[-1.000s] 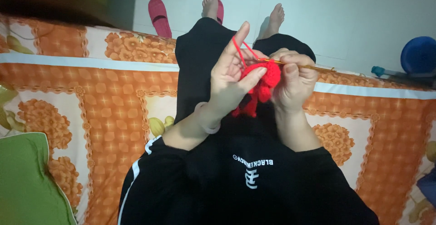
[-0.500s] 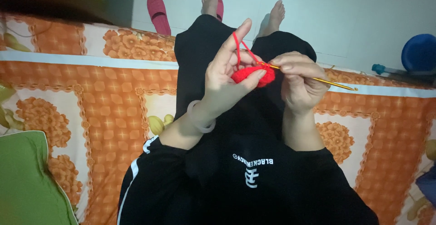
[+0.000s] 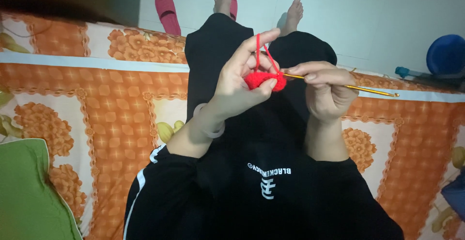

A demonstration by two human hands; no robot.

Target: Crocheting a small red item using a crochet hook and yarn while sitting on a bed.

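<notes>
While the left hand (image 3: pixel 240 82) pinched a small red crochet piece (image 3: pixel 264 80) between thumb and fingers, its raised forefinger carried the yarn (image 3: pixel 258 51) taut above. The right hand (image 3: pixel 325 92) gripped a gold hook (image 3: pixel 353 87) near its working end, tip buried in the piece. Judging by size, only a few rounds were worked and most remained. The hook lay nearly level, its long axis running left to right, tip pointing left, handle dipping slightly right, above the lap.

home bedroom | floral orange bedsheet (image 3: pixel 111 119) | green pillow (image 3: pixel 26 191) | pink slippers (image 3: pixel 167 12)
</notes>
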